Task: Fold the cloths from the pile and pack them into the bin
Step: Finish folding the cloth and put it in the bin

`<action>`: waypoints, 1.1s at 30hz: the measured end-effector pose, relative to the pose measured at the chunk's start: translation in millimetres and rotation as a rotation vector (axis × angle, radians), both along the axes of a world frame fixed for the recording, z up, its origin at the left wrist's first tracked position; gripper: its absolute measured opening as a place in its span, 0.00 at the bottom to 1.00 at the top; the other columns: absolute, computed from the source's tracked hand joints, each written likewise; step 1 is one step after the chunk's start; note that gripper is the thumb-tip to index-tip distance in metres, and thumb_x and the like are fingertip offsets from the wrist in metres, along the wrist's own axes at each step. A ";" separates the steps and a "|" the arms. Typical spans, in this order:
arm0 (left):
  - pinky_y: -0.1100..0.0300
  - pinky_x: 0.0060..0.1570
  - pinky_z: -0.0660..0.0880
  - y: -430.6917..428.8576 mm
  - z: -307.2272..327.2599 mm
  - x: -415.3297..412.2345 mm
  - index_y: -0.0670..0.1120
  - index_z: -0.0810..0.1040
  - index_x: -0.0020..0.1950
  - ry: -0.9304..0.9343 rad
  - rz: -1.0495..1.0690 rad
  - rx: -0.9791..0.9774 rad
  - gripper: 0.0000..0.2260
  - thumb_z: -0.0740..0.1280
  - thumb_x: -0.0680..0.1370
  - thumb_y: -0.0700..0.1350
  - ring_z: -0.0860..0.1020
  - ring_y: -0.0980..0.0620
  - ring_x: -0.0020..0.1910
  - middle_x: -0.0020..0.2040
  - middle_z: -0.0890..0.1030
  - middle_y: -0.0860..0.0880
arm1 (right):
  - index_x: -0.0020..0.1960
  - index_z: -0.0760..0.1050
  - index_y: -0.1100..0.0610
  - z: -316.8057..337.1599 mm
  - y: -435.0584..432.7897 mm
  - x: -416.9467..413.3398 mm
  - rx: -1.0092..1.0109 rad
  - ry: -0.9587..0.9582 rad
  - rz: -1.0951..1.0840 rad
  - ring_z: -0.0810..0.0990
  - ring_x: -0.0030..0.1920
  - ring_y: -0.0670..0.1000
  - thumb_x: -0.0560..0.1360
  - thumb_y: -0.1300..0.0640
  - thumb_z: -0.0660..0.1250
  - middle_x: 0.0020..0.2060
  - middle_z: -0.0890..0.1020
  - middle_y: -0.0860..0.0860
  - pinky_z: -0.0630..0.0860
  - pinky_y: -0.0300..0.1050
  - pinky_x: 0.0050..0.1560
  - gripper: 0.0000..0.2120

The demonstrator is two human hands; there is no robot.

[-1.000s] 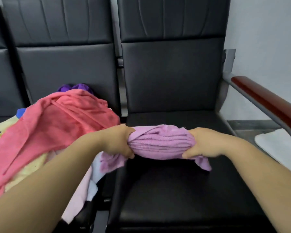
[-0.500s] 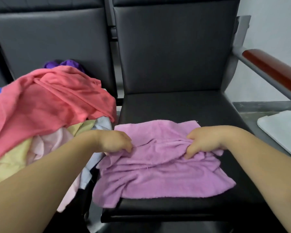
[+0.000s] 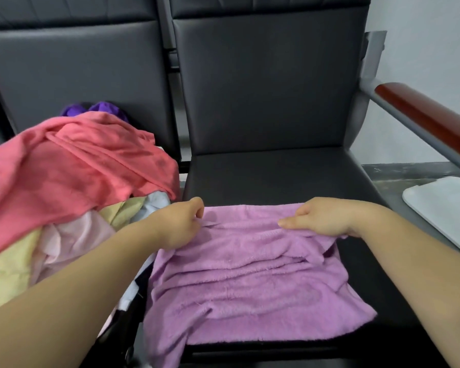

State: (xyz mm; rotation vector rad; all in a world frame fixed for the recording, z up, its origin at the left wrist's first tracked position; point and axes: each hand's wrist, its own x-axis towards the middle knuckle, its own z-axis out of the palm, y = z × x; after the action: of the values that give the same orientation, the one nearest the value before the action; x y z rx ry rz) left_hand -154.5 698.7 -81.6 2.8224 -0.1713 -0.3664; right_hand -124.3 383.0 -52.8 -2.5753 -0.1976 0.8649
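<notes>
My left hand (image 3: 181, 221) and right hand (image 3: 322, 217) each pinch the far edge of the purple cloth (image 3: 250, 274), spread wrinkled on the seat (image 3: 276, 176) below them. No fold in yet, I judge. The pile (image 3: 64, 181) sits left of my left hand; bin not identifiable.

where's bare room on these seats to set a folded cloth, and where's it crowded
Free: the band of seat between the backrest and the far edge of the lilac cloth, and a thin strip beside it toward the armrest. Crowded: the pile heaps up left of the seat; the lilac cloth, gripped by left hand and right hand, fills the seat's front.
</notes>
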 end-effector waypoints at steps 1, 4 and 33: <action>0.54 0.40 0.68 1.7 -0.8 2.0 0.45 0.70 0.52 -0.001 0.014 -0.018 0.03 0.61 0.80 0.43 0.73 0.48 0.39 0.38 0.75 0.51 | 0.36 0.75 0.52 -2.3 -1.5 2.6 0.021 -0.039 -0.027 0.70 0.28 0.46 0.74 0.32 0.70 0.27 0.73 0.44 0.67 0.39 0.28 0.24; 0.53 0.44 0.71 7.2 -2.2 6.7 0.46 0.69 0.49 0.016 0.038 -0.014 0.11 0.66 0.79 0.53 0.74 0.49 0.40 0.39 0.76 0.51 | 0.41 0.80 0.57 -11.3 -3.8 10.6 0.032 -0.161 -0.073 0.74 0.35 0.49 0.76 0.45 0.73 0.35 0.79 0.49 0.72 0.45 0.37 0.15; 0.60 0.41 0.67 26.8 -21.2 29.4 0.53 0.79 0.40 -0.129 0.329 -0.065 0.07 0.69 0.77 0.50 0.76 0.52 0.43 0.38 0.79 0.55 | 0.51 0.82 0.62 -23.9 2.1 30.7 0.116 -0.147 -0.405 0.82 0.48 0.57 0.73 0.53 0.76 0.47 0.83 0.56 0.77 0.50 0.47 0.14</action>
State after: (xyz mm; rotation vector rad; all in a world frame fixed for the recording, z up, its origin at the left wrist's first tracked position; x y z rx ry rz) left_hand -125.2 725.6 -102.8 2.7439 0.2485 -0.1029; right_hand -93.6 385.1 -76.7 -2.4453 0.2201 0.5014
